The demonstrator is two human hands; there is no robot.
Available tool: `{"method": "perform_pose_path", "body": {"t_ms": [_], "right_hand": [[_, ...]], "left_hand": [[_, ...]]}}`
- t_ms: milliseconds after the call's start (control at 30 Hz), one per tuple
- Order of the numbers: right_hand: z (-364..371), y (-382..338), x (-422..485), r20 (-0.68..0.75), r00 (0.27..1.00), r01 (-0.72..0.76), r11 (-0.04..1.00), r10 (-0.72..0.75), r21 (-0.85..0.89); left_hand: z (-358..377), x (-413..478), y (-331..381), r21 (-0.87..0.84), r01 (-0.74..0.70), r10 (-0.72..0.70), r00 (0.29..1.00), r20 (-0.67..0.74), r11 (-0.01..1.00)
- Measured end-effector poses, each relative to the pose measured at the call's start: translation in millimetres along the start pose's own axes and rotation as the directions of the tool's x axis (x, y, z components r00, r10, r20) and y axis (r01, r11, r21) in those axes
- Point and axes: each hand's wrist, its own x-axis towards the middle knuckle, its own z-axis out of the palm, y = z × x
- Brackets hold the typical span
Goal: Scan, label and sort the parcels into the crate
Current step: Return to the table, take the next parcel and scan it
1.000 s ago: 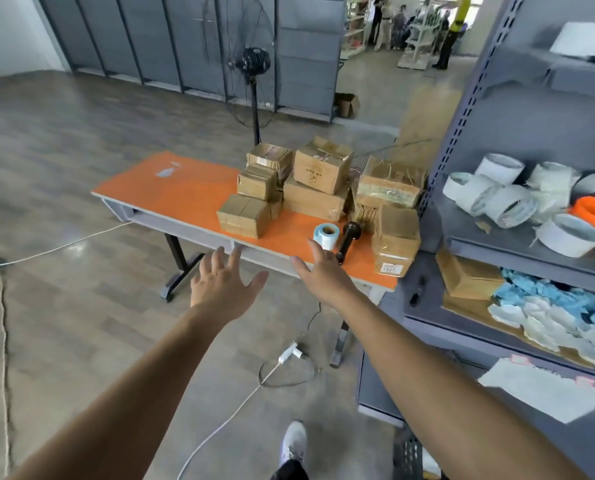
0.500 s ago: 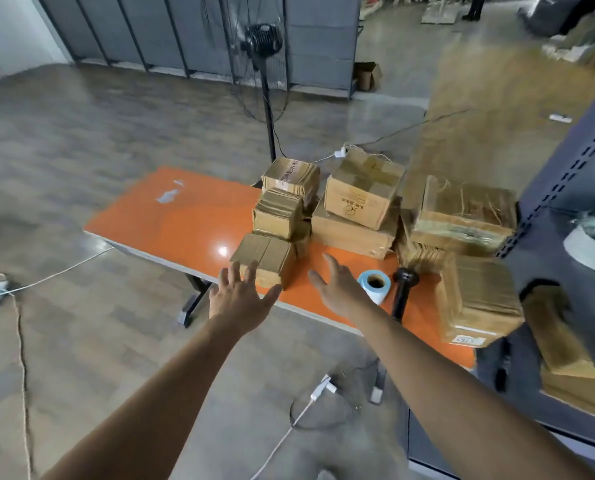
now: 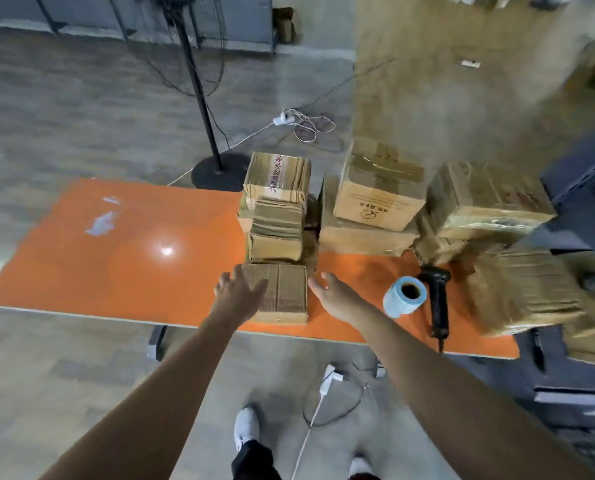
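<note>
Fingers [image 3: 236, 276] are spread and loose on both hands, holding nothing. The left hand [image 3: 240, 292] lies over the left edge of the small parcel [image 3: 285, 292], though I cannot tell whether it touches. The right hand [image 3: 335, 294] hangs just beside the parcel's right side, palm turned in.

That parcel sits flat at the near edge of the orange bench [image 3: 133, 258], in front of the piles. It is plain corrugated card, low and squarish. I would judge it light and fairly stiff, with a dry surface that should not slip. The sensible hold is one hand on each short side, palms pressing inward. Squeezing the top risks denting the card.

Right of it stand a blue label roll [image 3: 405, 296] and a black scanner [image 3: 438, 303], lying handle towards the person. A blurred parcel [image 3: 524, 292] sits at the bench's right end.

Just behind the small parcel rises a stack [image 3: 277, 230] of similar bundles, close enough to be nudged. Bigger boxes [image 3: 379, 192] are piled further right. Beyond the bench a fan stand [image 3: 202, 98] rises from the floor. I can make out no crate for certain.
</note>
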Motion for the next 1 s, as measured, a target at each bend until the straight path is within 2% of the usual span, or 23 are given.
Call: {"method": "perform_pose_path", "body": {"t_ms": [233,333,433,600,767,900,1000], "right_hand": [[24,-21,18,-0.079,0.989,-0.120,0.991,0.125,0.062],[24,-19,18,-0.092,0.984,-0.140,0.985,0.149,0.105],[22,-17,16,-0.098,0.978,-0.160,0.961,0.186,0.227],[0,-4,8,-0.131,0.954,-0.224,0.930,0.271,0.293],[-44,19,-8,-0.202,0.910,-0.268,0.885,0.362,0.381],[-64,42,-18,-0.244,0.906,-0.221,0.879,0.345,0.422],[-70,60,-23,-0.273,0.904,-0.123,0.812,0.329,0.571]], "left_hand": [[-5,46,-12,-0.094,0.033,-0.011,0.976,0.218,0.995],[1,53,-10,-0.190,0.082,-0.033,0.969,0.245,0.978],[4,55,-5,-0.296,0.084,-0.003,0.964,0.265,0.952],[12,45,16,-0.354,0.063,0.061,0.943,0.327,0.933],[28,30,58,-0.469,0.224,-0.007,0.907,0.421,0.854],[44,18,86,-0.505,0.213,0.010,0.915,0.403,0.837],[54,15,100,-0.525,0.200,0.006,0.932,0.363,0.828]]}}
